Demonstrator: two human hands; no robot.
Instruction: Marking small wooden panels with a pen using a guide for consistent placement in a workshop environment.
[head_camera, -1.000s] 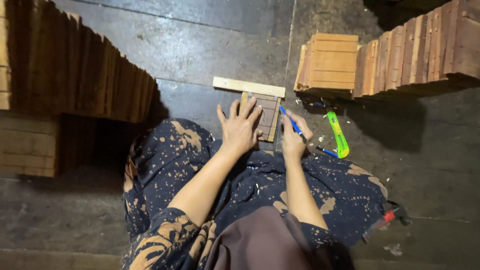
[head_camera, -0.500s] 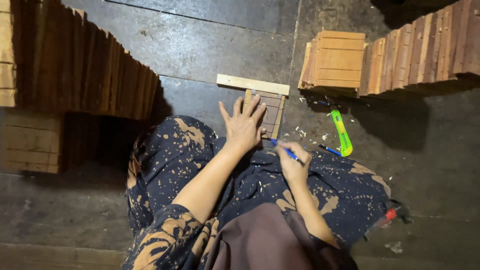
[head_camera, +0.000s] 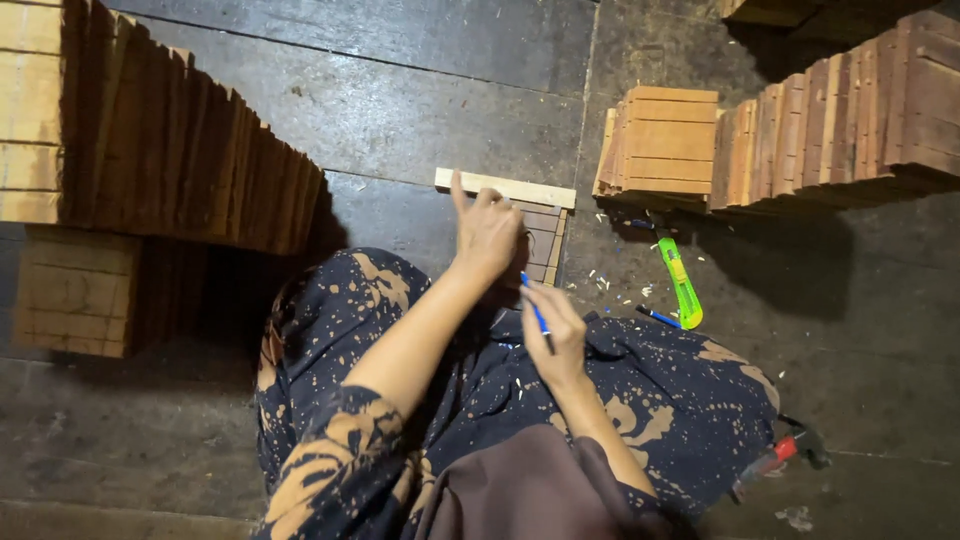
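Pen (head_camera: 535, 312) now nearer, between right fingers (head_camera: 556, 318).

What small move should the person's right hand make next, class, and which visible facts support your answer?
Probably bring the blue pen down to the small wooden panel. The right hand holds the pen in its grip above the lap, off the wood, while the left hand rests on the panel beside the pale wooden strip laid across its top. The panel looks steadied, so marking seems the likely move.

Dark concrete floor (head_camera: 420, 90) w/ wood chips, dim light.
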